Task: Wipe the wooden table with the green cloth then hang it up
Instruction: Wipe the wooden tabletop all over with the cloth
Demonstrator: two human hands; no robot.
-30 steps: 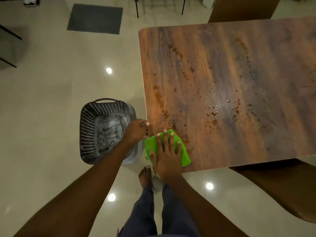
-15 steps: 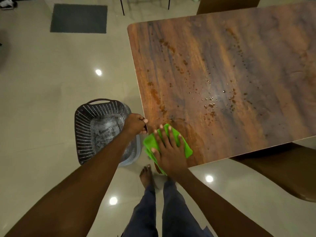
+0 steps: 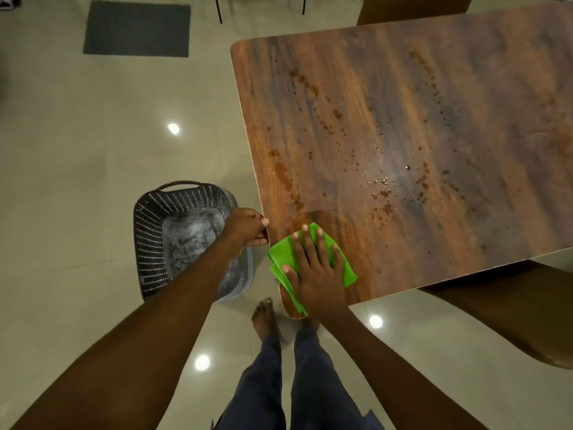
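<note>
The wooden table [image 3: 403, 119] fills the upper right and carries brown stains [image 3: 285, 175] and scattered droplets [image 3: 384, 181]. A folded green cloth [image 3: 280, 259] lies on its near left corner, partly over the edge. My right hand [image 3: 316, 271] presses flat on the cloth with fingers spread. My left hand [image 3: 248, 226] is closed on the rim of a dark perforated basket [image 3: 152, 237], right beside the table's left edge.
The basket stands on the tiled floor left of the table. A brown chair seat [image 3: 511, 308] sits under the near right edge, and another chair back [image 3: 412, 7] is at the far side. A grey mat [image 3: 136, 27] lies far left. My bare foot [image 3: 263, 315] is below the corner.
The view has shifted slightly. My right hand stays on the cloth at the near left corner with little movement, and my left hand keeps its hold on the basket rim.
</note>
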